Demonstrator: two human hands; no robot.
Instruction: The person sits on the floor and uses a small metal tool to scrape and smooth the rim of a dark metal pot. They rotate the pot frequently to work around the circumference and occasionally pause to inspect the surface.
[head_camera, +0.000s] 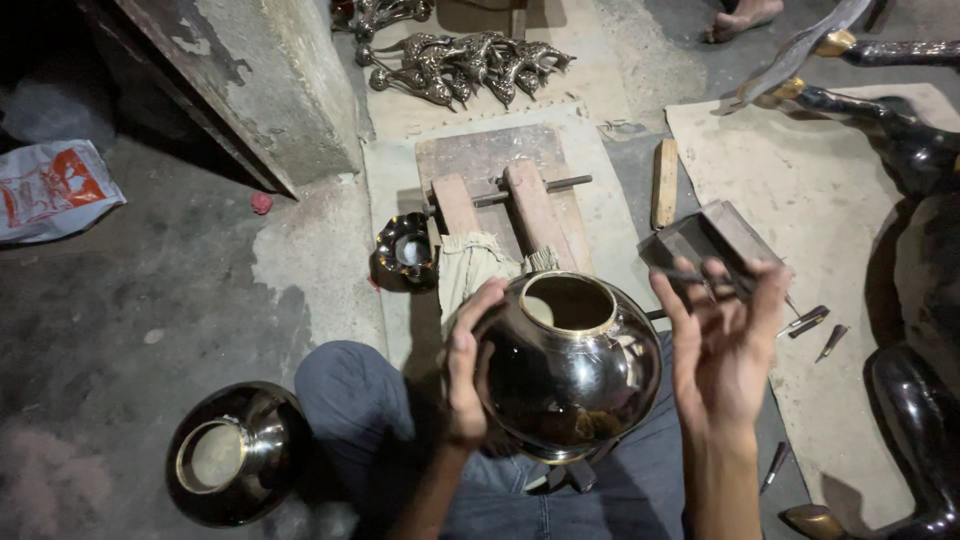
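The round metal pot sits in the person's lap, mouth up and tipped slightly away, so its axis runs nearly upright. The left hand is nearer: its fingers wrap the pot's left flank. The right hand hovers just right of it, fingers spread, holding nothing and not touching. The pot is dark, mirror-polished, with a pale brassy rim, below a wooden clamp on the floor.

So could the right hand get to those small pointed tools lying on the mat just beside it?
Probably yes: the right hand is raised and open, holding nothing, and the small tools lie uncovered on the mat close to its right, nothing between.
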